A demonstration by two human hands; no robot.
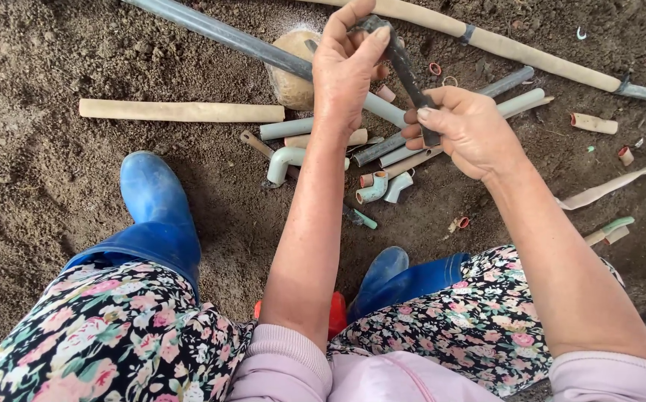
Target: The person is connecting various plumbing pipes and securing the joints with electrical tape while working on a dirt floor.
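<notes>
I see both hands raised at upper centre of the frame over bare soil. The left hand pinches the top end of a dark strip between thumb and fingers; the right hand is closed around its lower end, fingers curled. The strip runs diagonally between them. Below it, on the ground, lie cut pipe pieces and elbows. A long tan hose crosses the upper right. Blue boots stand lower left and centre.
</notes>
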